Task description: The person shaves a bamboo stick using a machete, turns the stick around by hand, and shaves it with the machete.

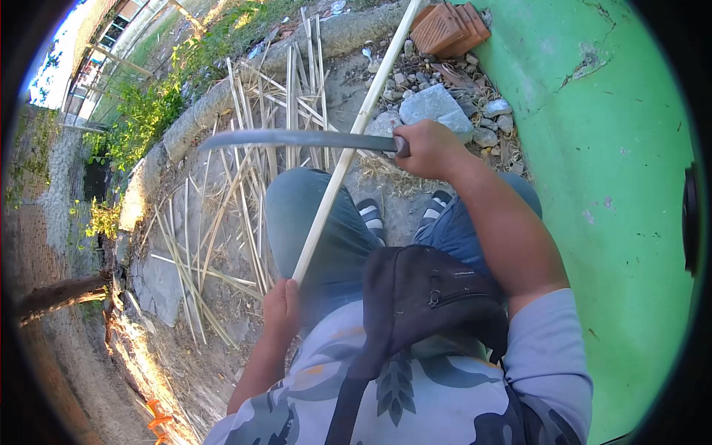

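Observation:
A long pale bamboo strip (334,182) slants from my lap up past the top of the view. My left hand (282,308) is closed around its lower end, beside my left thigh. In my right hand (430,148) is the dark handle of a machete (297,139), gripped firmly. Its long curved blade points left and crosses over the strip in this view, above my knees. Most of the handle is hidden inside my fist.
Many split bamboo strips (245,170) lie scattered on the ground ahead and to the left. Rubble with a pale stone block (436,111) and stacked clay bricks (449,31) sits ahead. A green wall (608,200) stands along my right. A log (63,298) juts in from the left.

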The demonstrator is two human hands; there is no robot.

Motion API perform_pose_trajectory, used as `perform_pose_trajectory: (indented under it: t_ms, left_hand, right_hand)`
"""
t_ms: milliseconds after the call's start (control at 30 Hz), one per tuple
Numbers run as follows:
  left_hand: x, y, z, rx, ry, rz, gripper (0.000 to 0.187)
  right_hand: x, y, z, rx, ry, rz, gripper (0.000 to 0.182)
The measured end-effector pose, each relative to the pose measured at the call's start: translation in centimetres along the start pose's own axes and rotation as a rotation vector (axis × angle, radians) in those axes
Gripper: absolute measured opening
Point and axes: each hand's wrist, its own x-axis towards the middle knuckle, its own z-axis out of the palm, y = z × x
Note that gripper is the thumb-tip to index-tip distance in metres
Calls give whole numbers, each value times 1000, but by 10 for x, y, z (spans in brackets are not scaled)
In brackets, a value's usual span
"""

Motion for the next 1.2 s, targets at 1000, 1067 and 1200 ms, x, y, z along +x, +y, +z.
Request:
perform_pose_trajectory:
  t_ms: [1000, 1067, 1200]
  left_hand:
    - [6, -3, -4, -93, -61, -93, 44]
    - [9, -7, -7, -155, -97, -143, 43]
    - [10, -12, -8, -186, -93, -122, 42]
  right_hand:
    - [6, 35, -16, 136, 132, 113, 28]
    - [8, 37, -14, 74, 171, 129, 29]
    - [9, 33, -16, 51, 226, 149, 28]
